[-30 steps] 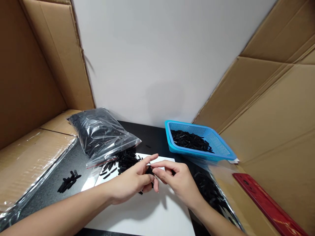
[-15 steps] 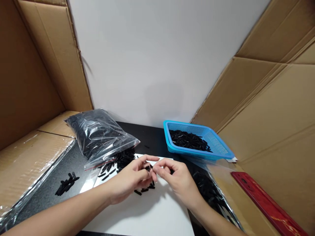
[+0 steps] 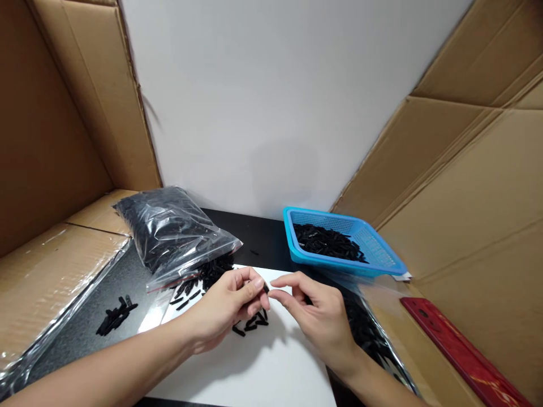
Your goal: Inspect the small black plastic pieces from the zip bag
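Observation:
My left hand and my right hand meet over a white sheet, fingertips almost touching. Between the left thumb and fingers sits a small black plastic piece; the right fingertips reach to its end. A few loose black pieces lie on the sheet just under the left hand. A heap of the same black pieces spills from a clear zip bag at the left. A blue basket at the right holds more black pieces.
Cardboard walls stand at the left and right. A small cluster of black pieces lies on the black tabletop at the left. A second clear bag of pieces and a red bar lie at the right.
A few black pieces have dropped from my left hand onto the sheet. Both hands have shifted slightly, and the right fingers have drawn a little apart from the left.

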A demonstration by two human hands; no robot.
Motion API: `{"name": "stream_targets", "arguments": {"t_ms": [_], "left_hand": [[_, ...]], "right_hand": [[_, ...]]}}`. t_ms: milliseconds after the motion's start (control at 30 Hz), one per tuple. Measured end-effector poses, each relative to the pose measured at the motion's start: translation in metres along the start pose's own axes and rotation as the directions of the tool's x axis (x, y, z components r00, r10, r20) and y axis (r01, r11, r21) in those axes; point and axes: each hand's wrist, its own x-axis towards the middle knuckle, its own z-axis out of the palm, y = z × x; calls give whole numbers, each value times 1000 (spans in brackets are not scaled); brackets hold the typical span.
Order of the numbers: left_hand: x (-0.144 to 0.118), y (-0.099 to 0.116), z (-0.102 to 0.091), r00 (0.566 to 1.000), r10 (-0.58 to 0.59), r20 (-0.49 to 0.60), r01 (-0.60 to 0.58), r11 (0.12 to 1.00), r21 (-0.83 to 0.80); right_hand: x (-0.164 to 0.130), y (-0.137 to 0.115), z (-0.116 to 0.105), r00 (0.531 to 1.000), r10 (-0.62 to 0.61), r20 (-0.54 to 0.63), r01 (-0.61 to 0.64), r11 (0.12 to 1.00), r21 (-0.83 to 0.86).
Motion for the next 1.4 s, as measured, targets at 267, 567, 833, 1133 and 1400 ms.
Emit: {"name": "stream_targets", "arguments": {"t_ms": [267,567,833,1133,1400], "left_hand": [[-4,-3,3,998,-54,-37,53,998,-29],[-7,-2,12,985,-30,-172,21,998,-54],[-8,-11,15,979,47,-198,-49,999,-1],[-6,-12,15,990,21,-138,-41,989,-140],[-4,-9,11,994,-3,-105,-13,988,-157]], "right_hand": [[4,-6,-3,954,-298,37,300,948,-105],[0,-5,-1,916,-369,157,399,871,-285],[-1,-7,4,965,-224,137,254,931,-262],[-2,-17,7,974,-190,125,205,970,-128],[-30,-33,13,681,-544,491,596,801,61]]}}
